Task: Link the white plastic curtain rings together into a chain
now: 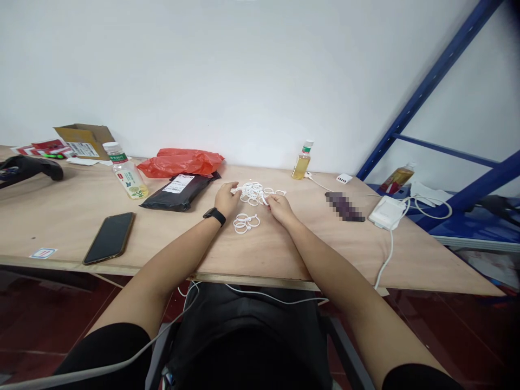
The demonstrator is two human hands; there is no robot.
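A pile of white plastic rings (252, 190) lies on the wooden table, between my two hands. My left hand (227, 199), with a black watch on its wrist, is closed at the pile's left side, and a bit of white ring shows between its thumb and fingers. On the right side, my right hand (281, 209) pinches a white ring (264, 200) with thumb and forefinger. Nearer to me, a smaller group of several white rings (246, 222) lies apart from the pile. Some rings have small tabs or knobs on them.
Left of my hands are a black parcel (179, 193), a red plastic bag (182, 162), a bottle (128, 172), a phone (109, 237) and a cardboard box (87, 141). To the right stand another bottle (301, 161) and a white charger (388, 212) with cables. The table's front edge (252, 279) is near my lap.
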